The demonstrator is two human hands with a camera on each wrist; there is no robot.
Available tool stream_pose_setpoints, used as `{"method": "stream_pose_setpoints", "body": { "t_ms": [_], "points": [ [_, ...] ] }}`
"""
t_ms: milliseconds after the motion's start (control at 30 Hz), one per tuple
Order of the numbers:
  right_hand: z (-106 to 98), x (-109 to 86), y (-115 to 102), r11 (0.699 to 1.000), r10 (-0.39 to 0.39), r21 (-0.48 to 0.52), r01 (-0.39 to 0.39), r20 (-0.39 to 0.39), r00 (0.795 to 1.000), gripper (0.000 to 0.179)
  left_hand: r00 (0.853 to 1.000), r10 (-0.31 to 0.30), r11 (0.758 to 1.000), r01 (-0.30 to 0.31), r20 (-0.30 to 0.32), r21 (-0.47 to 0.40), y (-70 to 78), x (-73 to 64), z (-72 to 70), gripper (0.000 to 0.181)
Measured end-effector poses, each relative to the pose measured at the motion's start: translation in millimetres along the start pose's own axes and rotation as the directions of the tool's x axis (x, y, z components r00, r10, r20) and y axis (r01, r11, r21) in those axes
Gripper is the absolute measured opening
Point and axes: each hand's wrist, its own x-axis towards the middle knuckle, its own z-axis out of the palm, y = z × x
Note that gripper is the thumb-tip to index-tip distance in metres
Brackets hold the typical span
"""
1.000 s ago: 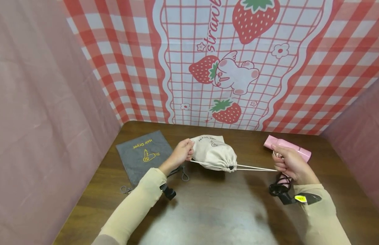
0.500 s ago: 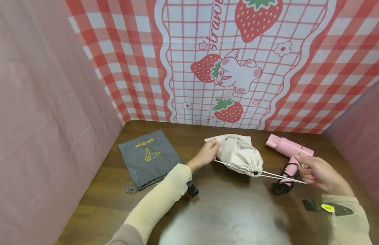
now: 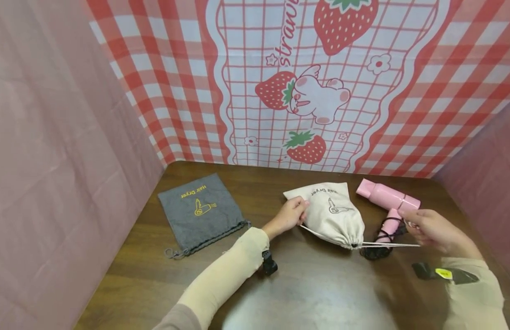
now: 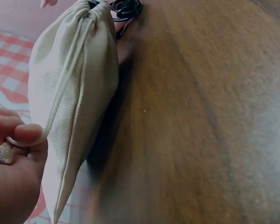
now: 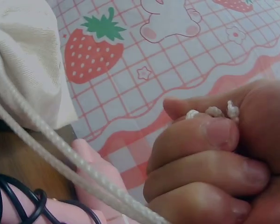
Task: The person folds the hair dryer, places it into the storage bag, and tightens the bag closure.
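A cream drawstring bag [image 3: 329, 206], printed "Hair Dryer" with a small dryer picture, hangs between my hands with its neck gathered tight. My left hand [image 3: 288, 215] curls around one drawstring [image 4: 60, 93] beside the bag's left side. The fingers of my right hand [image 3: 434, 231] grip the other drawstring [image 5: 86, 172], pulled taut to the right, with knotted ends showing by the thumb in the right wrist view. Just beyond that hand lies a pink hair dryer [image 3: 388, 196], its black cord [image 3: 377, 251] bundled at the handle. What fills the bag is hidden.
A flat grey drawstring bag [image 3: 201, 211] with yellow "Hair Dryer" lettering lies at the left of the brown wooden table [image 3: 304, 288]. A red checked strawberry cloth [image 3: 180, 91] hangs behind the table, with pink curtains [image 3: 73, 160] at the sides.
Both hands have moved right with the cream bag, still holding its drawstrings. The bag has turned to show more of its print, and the dryer's handle is less covered by the right hand.
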Motion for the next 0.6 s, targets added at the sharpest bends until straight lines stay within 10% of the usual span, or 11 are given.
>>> {"method": "stream_pose_setpoints", "body": {
  "t_ms": [367, 600],
  "points": [
    [12, 41.6, -14, 0.99, 0.002, -0.137, -0.024, -0.159, 0.987, 0.046, 0.997, 0.005, 1.0, -0.004, -0.081, 0.007, -1.5, 6.6, -11.9, 0.029],
    [20, 69.3, -24, 0.953, 0.013, -0.294, -0.077, -0.216, 0.976, 0.038, 0.988, -0.017, 0.961, 0.059, -0.154, 0.27, 0.8, 13.6, -24.3, 0.03]
  ]
}}
